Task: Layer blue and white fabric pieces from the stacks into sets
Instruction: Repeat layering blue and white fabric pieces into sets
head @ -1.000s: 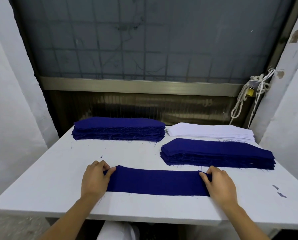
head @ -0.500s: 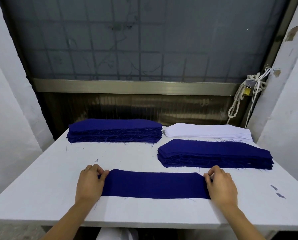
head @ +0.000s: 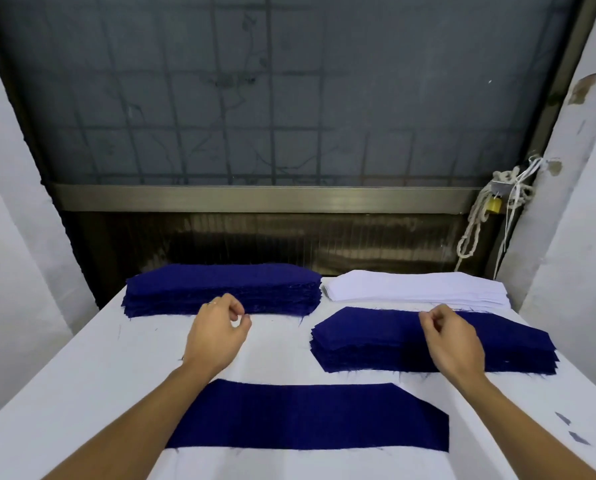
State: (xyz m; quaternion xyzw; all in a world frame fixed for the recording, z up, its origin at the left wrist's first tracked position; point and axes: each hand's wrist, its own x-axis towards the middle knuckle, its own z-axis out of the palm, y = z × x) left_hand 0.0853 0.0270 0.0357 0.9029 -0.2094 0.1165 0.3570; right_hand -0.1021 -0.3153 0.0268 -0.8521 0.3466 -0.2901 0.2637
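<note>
The right hand [head: 454, 341] covers part of the right blue stack [head: 369, 337], at centre right. The left forearm crosses the left end of the single blue piece [head: 307, 415], which lies flat on the table [head: 99, 368] at lower centre. The padlock [head: 494, 205] at the right is too small to read. Half a second ago both hands pressed the ends of that piece. Now the left hand [head: 216, 336] hovers near the left blue stack [head: 220, 289]. Both hands have loosely curled fingers and hold nothing. The white stack [head: 417, 287] lies behind the right blue stack.
</note>
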